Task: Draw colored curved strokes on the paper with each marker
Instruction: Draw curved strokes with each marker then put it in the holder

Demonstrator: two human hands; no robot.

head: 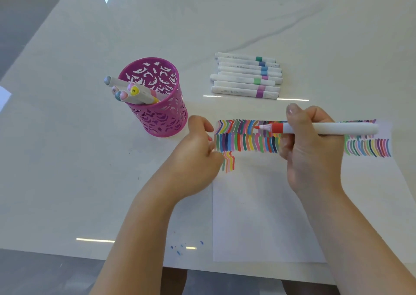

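Two full rows of strokes fill the far edge of the paper (pixel 265 216); a third has just four marks at its left. The right hand (pixel 313 150) grips an uncapped red marker (pixel 315 128) above them, the left hand (pixel 195 155) curled, contents hidden; much blank paper remains

I count eight white markers (pixel 246 75) lying in a stack on the far side of the table (pixel 67 159). One pink cutout cup (pixel 155 105) stands to the left, holding five markers (pixel 128 90) that I can make out. One uncapped red marker (pixel 315 128) is in my right hand (pixel 313 150). One sheet of paper (pixel 265 216) carries two full rows of coloured strokes (pixel 247 142), plus four strokes (pixel 228 163) starting a third row.
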